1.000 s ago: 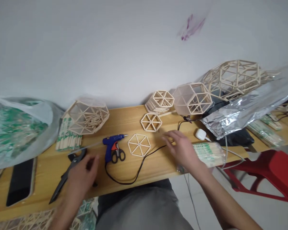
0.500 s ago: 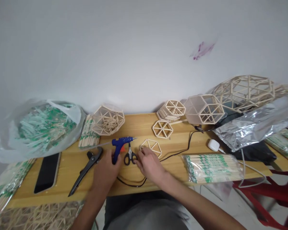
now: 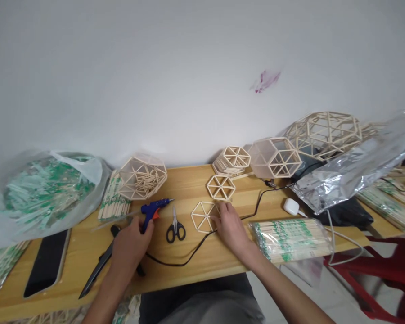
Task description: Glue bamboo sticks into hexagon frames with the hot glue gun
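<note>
Left hand [image 3: 131, 243]: we see fingers curled round the handle of the glue gun [image 3: 151, 208], a closed hold. Right hand [image 3: 232, 227]: fingers bent at the near right side of the hexagon [image 3: 207, 216]; pinching or merely touching, we cannot tell.

Gun: blue body, orange-red trigger, slim nozzle pointing right, a pale stick trailing behind. It sits left of the scissors [image 3: 176, 231], above the table [image 3: 185, 182] or on it; we cannot say which.

Hexagon: flat on the wood, pale thin sticks, spokes meeting at a hub. A second, thicker-walled frame [image 3: 220, 198] lies just beyond.

Hidden: most of the gun's handle, the hexagon's right edge behind the fingers, part of the cutter [image 3: 97, 272] behind the left hand. The black cord [image 3: 189, 261] passes out of our sight at the right hand. Printing on the stick pack [image 3: 292, 238] is too small for us to read. Cut off at right: foil [image 3: 351, 166], red stool [image 3: 388, 265].
</note>
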A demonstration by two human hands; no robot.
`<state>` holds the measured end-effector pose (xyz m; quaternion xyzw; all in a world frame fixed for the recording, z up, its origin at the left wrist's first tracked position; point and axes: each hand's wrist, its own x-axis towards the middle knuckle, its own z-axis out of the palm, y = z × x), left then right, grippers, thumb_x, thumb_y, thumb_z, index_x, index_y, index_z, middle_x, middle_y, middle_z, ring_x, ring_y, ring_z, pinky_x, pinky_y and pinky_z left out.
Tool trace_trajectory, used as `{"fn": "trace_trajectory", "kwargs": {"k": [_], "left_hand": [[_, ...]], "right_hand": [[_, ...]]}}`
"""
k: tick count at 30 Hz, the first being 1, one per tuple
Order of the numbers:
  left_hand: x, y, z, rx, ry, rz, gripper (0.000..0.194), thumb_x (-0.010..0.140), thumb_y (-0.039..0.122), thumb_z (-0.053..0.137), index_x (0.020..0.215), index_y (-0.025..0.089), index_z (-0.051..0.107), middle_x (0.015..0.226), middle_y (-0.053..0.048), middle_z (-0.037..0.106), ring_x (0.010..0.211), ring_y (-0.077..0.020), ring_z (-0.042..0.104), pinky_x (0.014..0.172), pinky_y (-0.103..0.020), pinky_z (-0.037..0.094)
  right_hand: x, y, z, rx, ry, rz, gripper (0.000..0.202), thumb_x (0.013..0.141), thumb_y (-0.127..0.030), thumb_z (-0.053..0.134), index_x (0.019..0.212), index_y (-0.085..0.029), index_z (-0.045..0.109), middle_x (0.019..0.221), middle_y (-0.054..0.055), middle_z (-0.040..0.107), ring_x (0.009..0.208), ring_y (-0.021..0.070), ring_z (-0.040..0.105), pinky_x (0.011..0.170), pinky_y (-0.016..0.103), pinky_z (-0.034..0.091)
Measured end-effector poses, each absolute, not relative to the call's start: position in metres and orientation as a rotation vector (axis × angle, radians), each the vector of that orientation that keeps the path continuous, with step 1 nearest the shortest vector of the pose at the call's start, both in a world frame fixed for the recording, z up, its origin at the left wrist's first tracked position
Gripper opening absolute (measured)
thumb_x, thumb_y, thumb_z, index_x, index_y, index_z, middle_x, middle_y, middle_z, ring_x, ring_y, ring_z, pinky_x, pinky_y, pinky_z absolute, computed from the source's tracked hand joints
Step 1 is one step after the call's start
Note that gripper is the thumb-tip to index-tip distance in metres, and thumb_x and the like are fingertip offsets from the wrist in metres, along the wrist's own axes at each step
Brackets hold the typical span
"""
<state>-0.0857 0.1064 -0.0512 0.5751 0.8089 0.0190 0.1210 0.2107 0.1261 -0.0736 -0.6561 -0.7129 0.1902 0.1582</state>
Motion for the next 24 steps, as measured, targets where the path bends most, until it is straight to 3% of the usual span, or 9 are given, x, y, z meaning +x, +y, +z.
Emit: {"fn": "trace_trajectory", "kwargs": {"k": [3,8,14,21,24], "left_hand": [[-0.090,0.109,-0.058,1.648,2.306,0.062,0.035,0.096,0.056,0.041,0.091,0.025,0.058,0.083,-0.012,0.078,0.088,-0.0381,0.078,0.076,-0.042,0.052],[-0.085,0.099,-0.057,1.544,2.378,0.310,0.035,0.092,0.062,0.048,0.090,0.027,0.054,0.088,-0.010,0.078,0.089,-0.0365,0.076,0.073,-0.041,0.051],[-0.043,0.087,-0.056,1.760,1.952,0.597,0.034,0.093,0.056,0.051,0.079,0.027,0.060,0.079,-0.005,0.072,0.076,-0.0253,0.070,0.072,-0.037,0.052],[-0.010,0.118,-0.061,1.731,1.723,0.712,0.037,0.099,0.051,0.049,0.107,0.022,0.070,0.094,-0.008,0.078,0.084,-0.0254,0.072,0.083,-0.040,0.056],[-0.011,0.122,-0.056,1.749,1.598,0.646,0.039,0.102,0.051,0.044,0.101,0.022,0.071,0.085,-0.006,0.078,0.078,-0.0240,0.072,0.078,-0.038,0.054]], "right_hand": [[0.214,0.129,-0.074,-1.919,-2.004,0.596,0.030,0.096,-0.014,0.067,0.126,-0.011,0.064,0.119,0.021,0.071,0.112,0.0358,0.070,0.101,0.045,0.056],[0.219,0.133,-0.069,-1.922,-2.041,0.521,0.007,0.101,-0.017,0.061,0.104,-0.021,0.066,0.104,0.013,0.076,0.098,0.0300,0.074,0.089,0.038,0.057],[0.212,0.135,-0.065,-2.027,-2.153,0.402,0.020,0.101,-0.008,0.049,0.096,-0.019,0.065,0.091,0.018,0.075,0.084,0.0314,0.073,0.077,0.039,0.055],[0.205,0.132,-0.053,-1.924,-2.107,0.484,0.018,0.105,-0.013,0.041,0.099,-0.020,0.057,0.094,0.016,0.073,0.087,0.0296,0.072,0.081,0.038,0.054],[0.207,0.131,-0.050,-1.774,-1.962,0.689,0.015,0.106,-0.021,0.040,0.097,-0.024,0.050,0.095,0.014,0.072,0.087,0.0287,0.071,0.081,0.038,0.054]]}}
